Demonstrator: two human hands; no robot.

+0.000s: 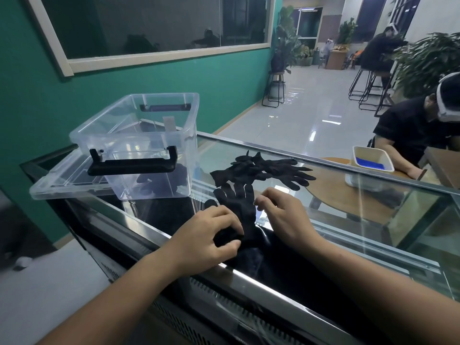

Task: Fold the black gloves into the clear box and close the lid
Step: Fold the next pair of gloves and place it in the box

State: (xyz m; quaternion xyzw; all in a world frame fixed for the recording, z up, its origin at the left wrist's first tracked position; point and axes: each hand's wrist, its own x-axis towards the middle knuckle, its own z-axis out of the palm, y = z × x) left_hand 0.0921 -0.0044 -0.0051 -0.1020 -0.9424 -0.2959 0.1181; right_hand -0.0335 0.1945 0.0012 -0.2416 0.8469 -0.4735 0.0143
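A black glove [240, 204] lies flat on the glass counter top [348, 207] straight in front of me, fingers pointing away. My left hand [207, 236] has its fingers and thumb pinched onto the cuff end, which is bunched up beneath them. My right hand [281, 215] sits just beside the glove's right edge with fingers loosely curled; it appears to hold nothing, though a fingertip may touch the fabric. Just beyond lies a pile of black gloves [263, 170], tangled together. To the left stands the clear box [139, 143], open, with some dark items visible through its wall. It rests on its clear lid [62, 183]. I judge one glove is being folded. To do it well, I would pin the finger end with the right hand, then bring the cuff over evenly so the edges line up.
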